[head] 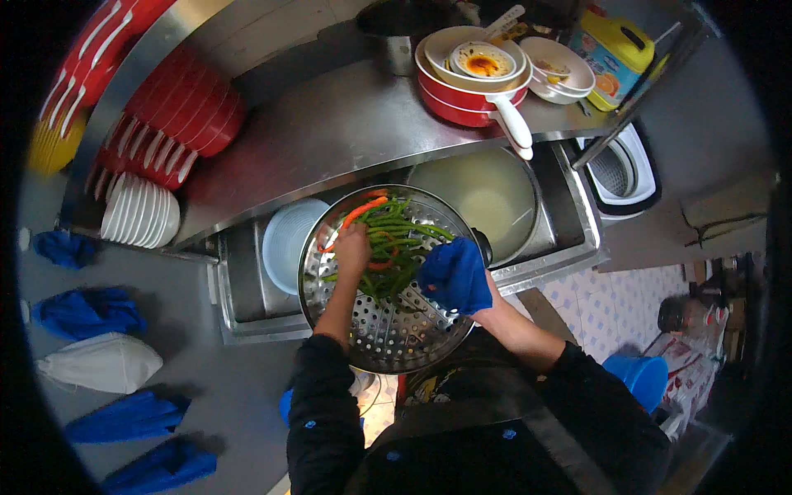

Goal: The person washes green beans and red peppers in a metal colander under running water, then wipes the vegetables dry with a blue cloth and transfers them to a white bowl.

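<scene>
A round perforated steel steamer tray (396,346) lies tilted over the front of the sink, close to my body. In it is a heap of long green vegetables, perhaps beans or peppers (396,247), mixed with curved orange-red pieces (364,210). My left hand (352,250) reaches down into the heap's left side, against an orange-red piece; its fingertips are hidden. A bunched blue cloth (455,275) covers most of my right hand (486,303), which grips it at the tray's right side, beside the vegetables.
The steel sink (247,328) holds a pale blue basin (288,247) and a large pot of cloudy liquid (489,192). Above runs a steel shelf (322,124) with stacked red pans (458,105), white bowls (139,210) and a yellow-capped jug (609,62). Blue cloths (90,312) hang left.
</scene>
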A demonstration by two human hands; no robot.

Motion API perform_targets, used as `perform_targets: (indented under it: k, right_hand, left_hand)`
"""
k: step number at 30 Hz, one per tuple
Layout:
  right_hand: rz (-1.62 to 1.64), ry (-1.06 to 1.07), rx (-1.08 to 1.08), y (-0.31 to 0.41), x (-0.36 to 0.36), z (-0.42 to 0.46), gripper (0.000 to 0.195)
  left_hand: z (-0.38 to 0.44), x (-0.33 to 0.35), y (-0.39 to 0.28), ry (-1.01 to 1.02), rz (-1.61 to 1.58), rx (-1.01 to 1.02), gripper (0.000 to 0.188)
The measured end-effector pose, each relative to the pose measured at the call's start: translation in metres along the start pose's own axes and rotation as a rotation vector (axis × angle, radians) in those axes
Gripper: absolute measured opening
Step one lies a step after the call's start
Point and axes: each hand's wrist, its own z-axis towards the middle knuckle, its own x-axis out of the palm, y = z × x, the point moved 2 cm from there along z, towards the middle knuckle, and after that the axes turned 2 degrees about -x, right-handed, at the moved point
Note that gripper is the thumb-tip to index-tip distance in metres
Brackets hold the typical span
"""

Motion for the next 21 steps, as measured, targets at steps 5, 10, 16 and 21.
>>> perform_targets:
  k: [5, 10, 16, 21]
  right_hand:
    - [0.354, 0.036, 0.298, -0.011, 0.004, 0.013, 0.015]
    - [-0.313, 0.118, -0.001, 0.031, 0.007, 0.010, 0.014]
    - [-0.453, 0.149, -0.100, -0.023, -0.003, 0.010, 0.035]
    - [0.728, -0.116, 0.611, -0.014, 0.042, 0.020, 0.026]
  left_hand:
    - [0.011, 0.020, -0.003, 0.081, -0.026, -0.101, 0.028]
    - [0.014, -0.007, -0.013, 0.074, 0.002, -0.023, 0.024]
    - [-0.029, -0.068, -0.040, -0.188, -0.450, -0.097, 0.015]
    - [-0.107, -0.059, -0.090, -0.277, -0.425, -0.013, 0.010]
